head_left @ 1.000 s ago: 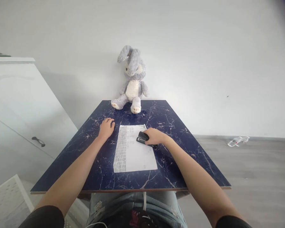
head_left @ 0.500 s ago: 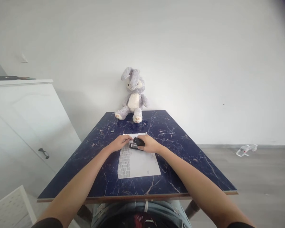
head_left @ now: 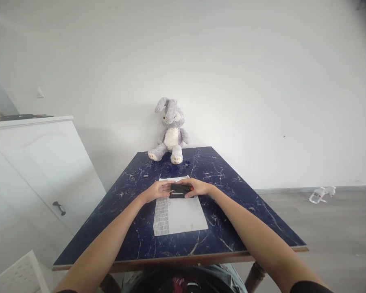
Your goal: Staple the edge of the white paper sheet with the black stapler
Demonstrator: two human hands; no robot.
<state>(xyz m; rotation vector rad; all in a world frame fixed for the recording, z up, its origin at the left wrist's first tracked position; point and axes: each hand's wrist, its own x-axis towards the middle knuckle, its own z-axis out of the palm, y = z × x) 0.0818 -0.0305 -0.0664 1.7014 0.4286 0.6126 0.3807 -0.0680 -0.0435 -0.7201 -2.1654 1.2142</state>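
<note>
Your left hand (head_left: 157, 190) has left the table (head_left: 232, 228) and joined your right hand (head_left: 199, 188). Both sets of fingers now curl around the ends of the stapler (head_left: 179, 190), gripping it two-handed at the 12 o'clock edge of the paper (head_left: 183, 213).

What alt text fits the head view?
The left hand and right hand hold a black stapler over the far end of a printed sheet on a dark blue table. A grey plush rabbit sits at its far edge.

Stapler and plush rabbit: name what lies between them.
Head view: beyond the stapler, the far edge of the paper, then bare marbled tabletop up to the plush rabbit.
</note>
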